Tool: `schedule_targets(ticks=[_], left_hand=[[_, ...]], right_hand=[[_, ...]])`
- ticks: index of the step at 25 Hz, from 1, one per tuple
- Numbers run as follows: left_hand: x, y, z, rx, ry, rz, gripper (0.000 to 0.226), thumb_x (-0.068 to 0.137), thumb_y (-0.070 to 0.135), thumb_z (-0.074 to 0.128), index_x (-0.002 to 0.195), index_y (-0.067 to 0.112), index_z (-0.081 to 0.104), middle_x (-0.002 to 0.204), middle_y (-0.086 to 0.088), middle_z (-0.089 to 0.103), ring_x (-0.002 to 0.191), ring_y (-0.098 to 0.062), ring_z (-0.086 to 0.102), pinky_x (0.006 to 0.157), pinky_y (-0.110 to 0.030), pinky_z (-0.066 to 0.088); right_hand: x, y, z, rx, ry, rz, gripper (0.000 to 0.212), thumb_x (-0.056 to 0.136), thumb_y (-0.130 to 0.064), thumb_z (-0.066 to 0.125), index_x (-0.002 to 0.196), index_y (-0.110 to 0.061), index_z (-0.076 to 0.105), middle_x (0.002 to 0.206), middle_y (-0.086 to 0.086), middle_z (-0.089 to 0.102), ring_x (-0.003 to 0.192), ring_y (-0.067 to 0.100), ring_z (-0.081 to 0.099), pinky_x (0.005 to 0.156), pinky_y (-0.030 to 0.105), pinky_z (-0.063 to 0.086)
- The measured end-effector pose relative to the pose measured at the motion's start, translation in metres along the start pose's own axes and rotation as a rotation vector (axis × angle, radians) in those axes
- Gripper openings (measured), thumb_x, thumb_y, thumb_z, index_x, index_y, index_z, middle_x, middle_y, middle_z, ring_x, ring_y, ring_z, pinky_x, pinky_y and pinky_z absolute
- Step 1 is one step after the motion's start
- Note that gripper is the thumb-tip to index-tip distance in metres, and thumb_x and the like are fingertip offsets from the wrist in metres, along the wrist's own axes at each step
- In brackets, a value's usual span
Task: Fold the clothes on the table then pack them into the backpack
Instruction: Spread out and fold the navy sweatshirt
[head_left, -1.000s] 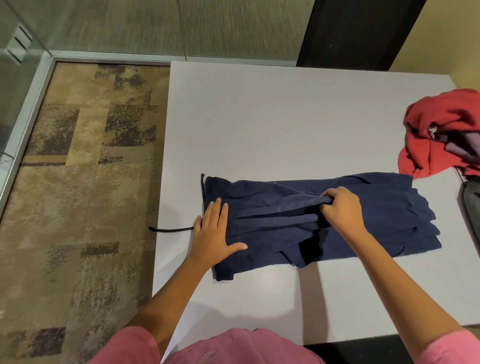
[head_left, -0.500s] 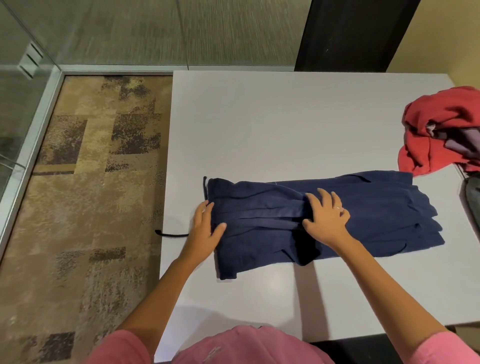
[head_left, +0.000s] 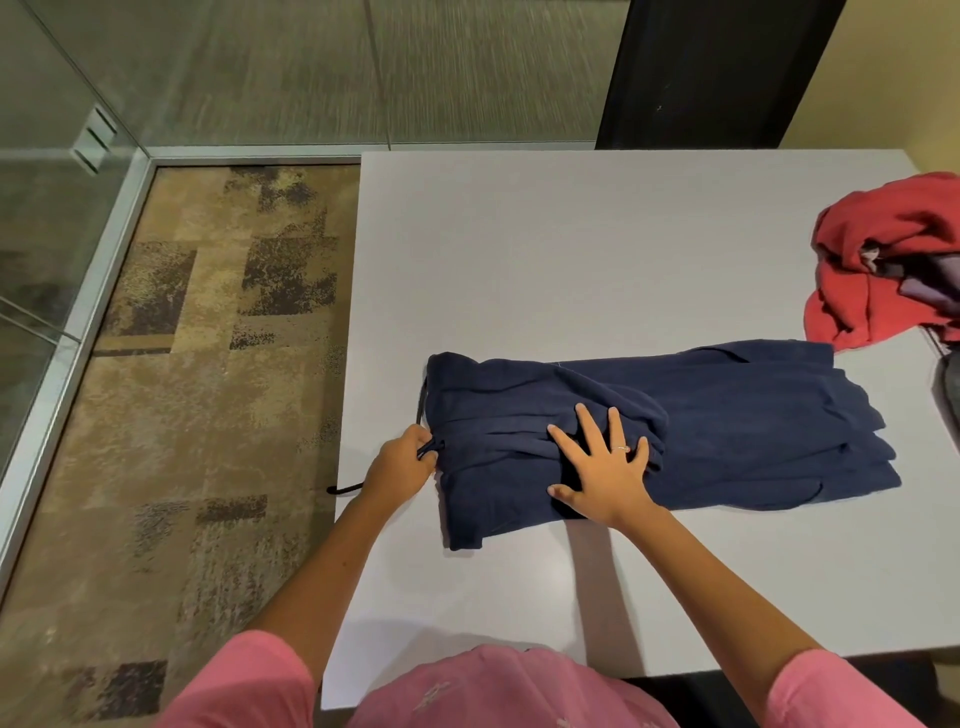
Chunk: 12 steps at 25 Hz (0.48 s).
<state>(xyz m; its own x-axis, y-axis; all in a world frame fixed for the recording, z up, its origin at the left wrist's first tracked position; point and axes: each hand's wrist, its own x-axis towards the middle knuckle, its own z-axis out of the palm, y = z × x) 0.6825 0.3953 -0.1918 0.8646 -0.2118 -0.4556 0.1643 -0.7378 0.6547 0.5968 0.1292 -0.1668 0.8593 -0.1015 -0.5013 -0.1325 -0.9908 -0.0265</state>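
A navy blue garment (head_left: 727, 415) lies folded into a long strip across the near half of the white table (head_left: 597, 249). My right hand (head_left: 605, 467) presses flat on its middle with the fingers spread. My left hand (head_left: 405, 465) is at the garment's left end and pinches its dark drawstring there. The drawstring's loose end (head_left: 345, 488) hangs over the table's left edge. A sliver of a grey bag (head_left: 949, 384) shows at the right frame edge.
A crumpled red garment (head_left: 883, 270) with a purple piece tucked in it sits at the table's right edge. Patterned carpet (head_left: 208, 389) lies left of the table, bounded by a glass wall. The far half of the table is bare.
My right hand let go of the bunched cloth and now lies flat with spread fingers. My left hand went from flat on the garment's left end to pinching the drawstring.
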Motion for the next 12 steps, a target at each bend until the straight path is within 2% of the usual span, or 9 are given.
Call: schedule_targets(ticks=[3,7,9,12], left_hand=[[-0.005,0.003,-0.008,0.138,0.015,-0.022,0.019,0.095,0.032,0.056,0.090,0.014,0.058,0.075,0.000,0.058,0.080,-0.024,0.058,0.063,-0.028,0.041],[-0.019,0.013,-0.036,0.332,0.122,-0.022,0.028,0.093,0.051,0.051,0.081,0.027,0.059,0.075,0.007,0.058,0.085,-0.017,0.048,0.077,-0.034,0.025],[-0.026,0.011,-0.055,0.293,0.109,-0.039,0.029,0.095,0.048,0.049,0.079,0.026,0.058,0.072,0.005,0.059,0.079,-0.021,0.053,0.077,-0.035,0.029],[-0.038,0.017,-0.079,0.096,0.168,0.029,0.015,0.097,0.030,0.052,0.088,0.020,0.058,0.067,-0.004,0.055,0.066,-0.025,0.053,0.057,-0.028,0.036]], right_hand=[[-0.001,0.002,-0.003,0.005,-0.013,-0.016,0.083,0.088,-0.061,0.051,0.149,-0.047,-0.003,0.157,-0.002,-0.026,0.141,0.037,-0.028,0.109,0.068,-0.002],[-0.003,0.004,-0.004,0.028,-0.031,-0.036,0.083,0.088,-0.058,0.052,0.149,-0.046,-0.002,0.157,-0.002,-0.026,0.141,0.037,-0.028,0.109,0.068,-0.002],[-0.003,0.001,-0.006,0.083,-0.039,-0.034,0.080,0.089,-0.057,0.053,0.150,-0.045,0.003,0.159,-0.002,-0.023,0.142,0.037,-0.027,0.110,0.069,-0.002],[-0.002,-0.007,-0.017,0.211,-0.055,0.017,0.072,0.089,-0.057,0.052,0.150,-0.040,0.019,0.161,-0.001,-0.013,0.144,0.036,-0.022,0.109,0.067,-0.004]])
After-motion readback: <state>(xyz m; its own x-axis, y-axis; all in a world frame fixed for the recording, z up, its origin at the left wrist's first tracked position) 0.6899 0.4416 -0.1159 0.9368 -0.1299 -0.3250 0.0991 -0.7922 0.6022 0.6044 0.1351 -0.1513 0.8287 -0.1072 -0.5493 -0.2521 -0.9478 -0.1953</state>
